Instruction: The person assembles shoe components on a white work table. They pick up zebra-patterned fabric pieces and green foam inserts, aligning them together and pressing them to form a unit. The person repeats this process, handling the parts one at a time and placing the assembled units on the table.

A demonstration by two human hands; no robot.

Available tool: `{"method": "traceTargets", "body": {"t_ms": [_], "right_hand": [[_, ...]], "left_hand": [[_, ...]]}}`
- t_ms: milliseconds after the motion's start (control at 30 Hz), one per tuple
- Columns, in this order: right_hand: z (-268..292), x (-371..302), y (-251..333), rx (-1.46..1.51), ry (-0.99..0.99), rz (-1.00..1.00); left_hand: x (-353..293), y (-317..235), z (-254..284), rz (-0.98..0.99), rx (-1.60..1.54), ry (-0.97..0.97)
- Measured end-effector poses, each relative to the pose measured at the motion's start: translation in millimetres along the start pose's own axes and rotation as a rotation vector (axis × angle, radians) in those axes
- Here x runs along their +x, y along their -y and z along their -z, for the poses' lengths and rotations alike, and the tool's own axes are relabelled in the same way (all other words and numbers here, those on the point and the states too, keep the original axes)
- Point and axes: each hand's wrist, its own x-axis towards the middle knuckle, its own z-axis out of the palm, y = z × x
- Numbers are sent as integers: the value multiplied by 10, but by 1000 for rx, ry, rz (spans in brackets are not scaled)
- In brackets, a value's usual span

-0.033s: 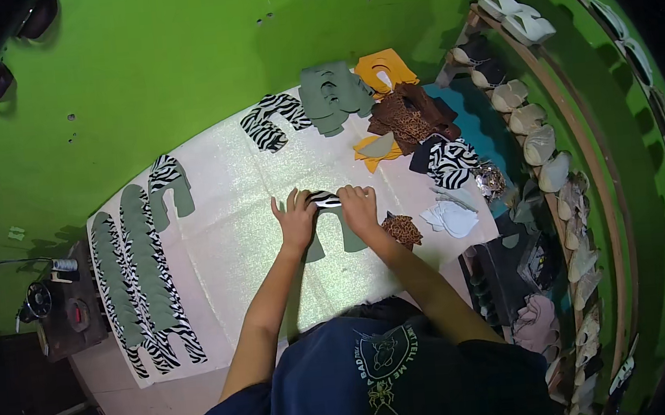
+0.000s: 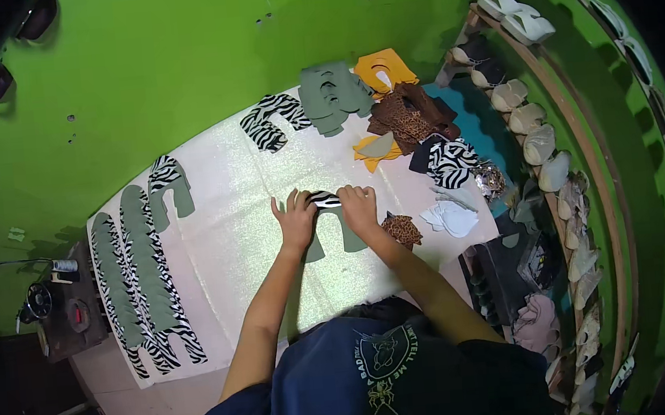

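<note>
A green-grey U-shaped cut piece (image 2: 352,236) lies on the white-covered table in front of me, its two legs pointing toward me. Across its curved far edge runs a zebra-print piece (image 2: 324,199). My left hand (image 2: 296,220) grips the left end of the print, with its outer finger stuck out to the side. My right hand (image 2: 359,208) has its fingers bent over the right end. Both palms face down, and the thumbs are mostly hidden. Just right of my right wrist sits a small leopard-print pile (image 2: 403,231).
Overlapping green-grey and zebra pieces (image 2: 144,263) form rows at the left. Zebra pieces (image 2: 268,124), a green-grey stack (image 2: 331,97), yellow pieces (image 2: 383,67) and brown leopard-print pieces (image 2: 411,114) lie along the far side. White pieces (image 2: 452,217) are at the right, beside a shoe rack (image 2: 530,119).
</note>
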Motion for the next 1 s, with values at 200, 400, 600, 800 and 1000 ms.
{"method": "traceTargets", "body": {"t_ms": [200,400,600,800,1000], "right_hand": [[22,-12,4,43,-49,-25],[14,-26,3,71,-27,-48],[20,-32,18,33,-70,-58],[14,-37,14,54,-57,-71],[4,-42,5,23,61,-77]], "left_hand": [[4,-11,-5,-42,-9,-59],[1,-15,1,-47,21,-32],[-38,-17,-24,-63,7,-30],[-93,-15,-42,-33,-18,34],[-137,-8,-102,-49,-115,14]]}}
